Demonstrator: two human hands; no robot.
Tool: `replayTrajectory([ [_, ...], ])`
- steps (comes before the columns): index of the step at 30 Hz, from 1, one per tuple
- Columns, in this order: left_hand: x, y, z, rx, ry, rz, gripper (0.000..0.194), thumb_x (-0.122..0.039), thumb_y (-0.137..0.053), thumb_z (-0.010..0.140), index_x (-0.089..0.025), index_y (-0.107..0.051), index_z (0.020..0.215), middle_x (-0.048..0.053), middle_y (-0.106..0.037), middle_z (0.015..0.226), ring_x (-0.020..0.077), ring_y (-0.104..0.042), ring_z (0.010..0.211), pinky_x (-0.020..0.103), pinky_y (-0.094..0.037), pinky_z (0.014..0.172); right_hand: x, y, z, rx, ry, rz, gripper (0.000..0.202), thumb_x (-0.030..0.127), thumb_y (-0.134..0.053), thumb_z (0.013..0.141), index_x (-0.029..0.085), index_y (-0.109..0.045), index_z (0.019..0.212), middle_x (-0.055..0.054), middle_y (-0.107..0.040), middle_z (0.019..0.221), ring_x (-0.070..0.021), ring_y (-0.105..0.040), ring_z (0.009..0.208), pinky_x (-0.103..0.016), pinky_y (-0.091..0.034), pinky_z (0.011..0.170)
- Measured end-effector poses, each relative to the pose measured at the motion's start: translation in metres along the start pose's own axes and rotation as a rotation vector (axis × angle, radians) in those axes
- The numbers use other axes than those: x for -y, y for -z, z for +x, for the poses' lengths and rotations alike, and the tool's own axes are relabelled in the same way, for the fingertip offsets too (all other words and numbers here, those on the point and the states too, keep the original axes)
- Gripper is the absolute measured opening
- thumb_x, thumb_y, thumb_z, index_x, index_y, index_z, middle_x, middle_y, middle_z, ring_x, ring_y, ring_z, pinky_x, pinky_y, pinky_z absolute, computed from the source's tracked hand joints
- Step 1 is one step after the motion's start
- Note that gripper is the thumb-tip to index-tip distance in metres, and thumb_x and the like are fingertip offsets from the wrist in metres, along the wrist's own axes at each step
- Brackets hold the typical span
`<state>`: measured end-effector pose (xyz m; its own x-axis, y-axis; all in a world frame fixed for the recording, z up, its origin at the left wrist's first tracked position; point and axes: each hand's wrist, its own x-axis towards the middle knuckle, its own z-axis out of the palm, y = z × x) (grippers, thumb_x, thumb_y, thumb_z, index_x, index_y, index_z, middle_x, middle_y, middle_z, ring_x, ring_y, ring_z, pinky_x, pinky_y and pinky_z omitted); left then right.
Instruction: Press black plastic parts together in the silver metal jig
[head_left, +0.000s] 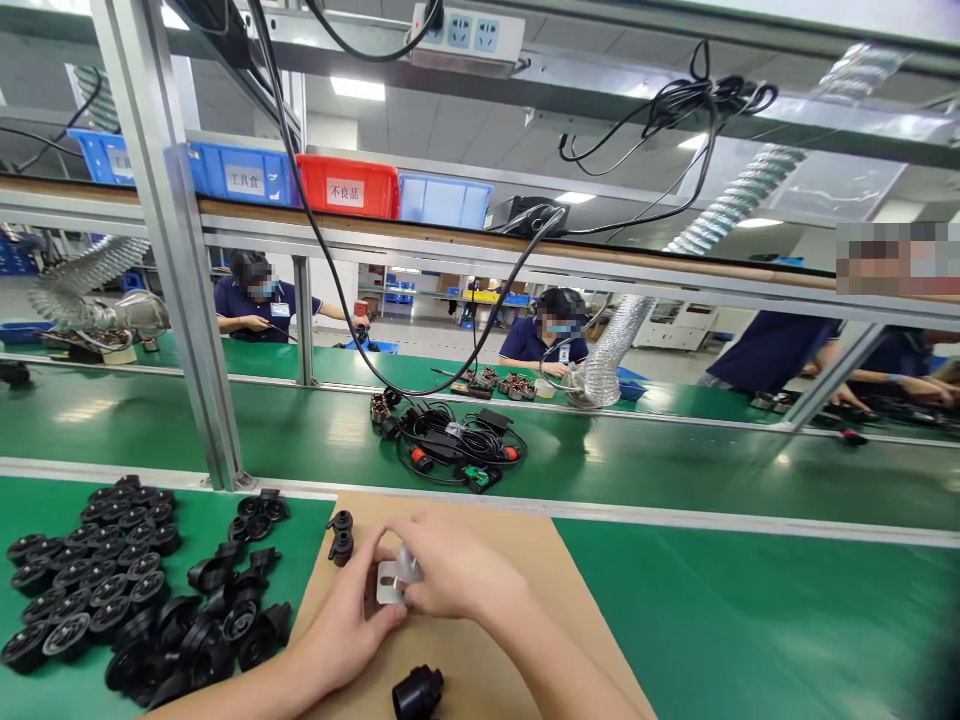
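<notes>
Pale slotted piece (386, 592): gripping it with the left hand (349, 608) over the cardboard (487, 655) on the green counter (750, 620); pinching a translucent part (407, 563) against it with the right hand (450, 567). Working between two small black fittings (341, 545) farther off and a black cylinder (416, 693) nearer the body.

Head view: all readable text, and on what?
"工具盒": white label on blue bin, second from left.
"不良品": white label on red bin.
"工…", rest unclear: label on leftmost blue bin.
Co-workers' badges: too small to read.
</notes>
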<state>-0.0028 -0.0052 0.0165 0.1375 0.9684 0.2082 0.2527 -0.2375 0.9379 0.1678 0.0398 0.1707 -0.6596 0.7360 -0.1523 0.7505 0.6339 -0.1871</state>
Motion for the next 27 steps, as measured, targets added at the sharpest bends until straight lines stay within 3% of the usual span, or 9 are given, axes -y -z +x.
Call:
replayTrajectory([
  [2, 0.001, 0.000, 0.000, -0.011, 0.024, 0.015, 0.086, -0.025, -0.071, 0.088, -0.030, -0.030, 0.163, 0.009, -0.065, 0.131, 0.0293, -0.064, 0.117, 0.046, -0.049, 0.107, 0.001, 0.000, 0.001, -0.019, -0.089, -0.021, 0.044, 0.041, -0.071, 0.087, 0.010, -0.069, 0.119, -0.022, -0.074, 0.113, -0.0409, -0.070, 0.107, -0.044, -0.052, 0.085],
  [5, 0.001, 0.000, 0.000, -0.014, 0.024, 0.021, 0.084, -0.030, -0.071, 0.089, -0.029, -0.030, 0.163, 0.010, -0.064, 0.131, 0.0296, -0.064, 0.116, 0.046, -0.050, 0.105, -0.002, 0.000, 0.000, -0.010, -0.097, 0.009, 0.062, 0.056, -0.076, 0.082, 0.012, -0.067, 0.124, -0.021, -0.074, 0.116, -0.0408, -0.069, 0.108, -0.043, -0.053, 0.084],
  [8, -0.002, 0.000, 0.000, 0.000, 0.006, 0.024, 0.084, -0.030, -0.070, 0.090, -0.029, -0.029, 0.163, 0.010, -0.064, 0.132, 0.0297, -0.065, 0.115, 0.046, -0.051, 0.104, -0.003, 0.000, -0.002, 0.017, -0.002, 0.028, 0.071, 0.043, -0.088, 0.070, 0.023, -0.063, 0.133, -0.012, -0.074, 0.123, -0.0361, -0.069, 0.112, -0.038, -0.053, 0.085],
  [11, -0.004, 0.001, 0.000, -0.002, 0.027, 0.066, 0.088, -0.023, -0.069, 0.086, -0.028, -0.028, 0.164, 0.009, -0.066, 0.132, 0.0302, -0.064, 0.115, 0.047, -0.048, 0.108, -0.002, -0.001, 0.000, 0.000, -0.091, 0.000, 0.049, 0.043, -0.076, 0.080, 0.014, -0.071, 0.119, -0.020, -0.075, 0.115, -0.0399, -0.071, 0.105, -0.041, -0.053, 0.080],
  [13, -0.004, 0.001, 0.000, -0.001, 0.036, 0.067, 0.088, -0.023, -0.069, 0.087, -0.027, -0.028, 0.164, 0.009, -0.066, 0.133, 0.0307, -0.063, 0.117, 0.048, -0.047, 0.110, -0.002, -0.001, 0.000, 0.010, -0.142, -0.005, 0.049, 0.051, -0.072, 0.083, 0.011, -0.073, 0.112, -0.023, -0.075, 0.109, -0.0419, -0.072, 0.100, -0.043, -0.053, 0.076],
  [15, -0.001, 0.001, -0.001, 0.004, 0.024, 0.047, 0.088, -0.026, -0.070, 0.088, -0.028, -0.029, 0.164, 0.010, -0.066, 0.135, 0.0315, -0.063, 0.119, 0.049, -0.046, 0.111, -0.004, -0.001, -0.003, 0.025, -0.093, 0.005, 0.056, 0.051, -0.079, 0.077, 0.014, -0.070, 0.119, -0.020, -0.075, 0.112, -0.0404, -0.071, 0.102, -0.041, -0.052, 0.077],
  [19, 0.008, 0.000, -0.002, -0.019, 0.012, 0.018, 0.089, -0.026, -0.073, 0.085, -0.030, -0.032, 0.164, 0.011, -0.063, 0.141, 0.0338, -0.061, 0.126, 0.050, -0.046, 0.114, -0.012, -0.002, -0.009, 0.037, 0.077, -0.014, 0.053, 0.029, -0.083, 0.073, 0.024, -0.067, 0.123, -0.011, -0.074, 0.115, -0.0344, -0.071, 0.103, -0.036, -0.051, 0.078],
  [23, 0.018, -0.002, -0.001, -0.007, 0.032, 0.006, 0.094, -0.021, -0.071, 0.081, -0.032, -0.029, 0.165, 0.010, -0.061, 0.143, 0.0341, -0.059, 0.131, 0.048, -0.045, 0.117, -0.017, -0.004, -0.007, 0.054, 0.048, -0.078, 0.034, 0.019, -0.078, 0.072, 0.023, -0.072, 0.105, -0.010, -0.076, 0.105, -0.0326, -0.072, 0.096, -0.034, -0.047, 0.070],
  [27, 0.037, -0.008, 0.005, -0.003, -0.023, -0.050, 0.097, -0.022, -0.073, 0.080, -0.030, -0.028, 0.165, 0.011, -0.061, 0.140, 0.0341, -0.060, 0.129, 0.049, -0.045, 0.117, -0.007, 0.001, -0.003, 0.058, -0.048, -0.121, 0.032, 0.033, -0.084, 0.067, 0.020, -0.075, 0.096, -0.012, -0.078, 0.100, -0.0330, -0.074, 0.088, -0.033, -0.047, 0.063],
])
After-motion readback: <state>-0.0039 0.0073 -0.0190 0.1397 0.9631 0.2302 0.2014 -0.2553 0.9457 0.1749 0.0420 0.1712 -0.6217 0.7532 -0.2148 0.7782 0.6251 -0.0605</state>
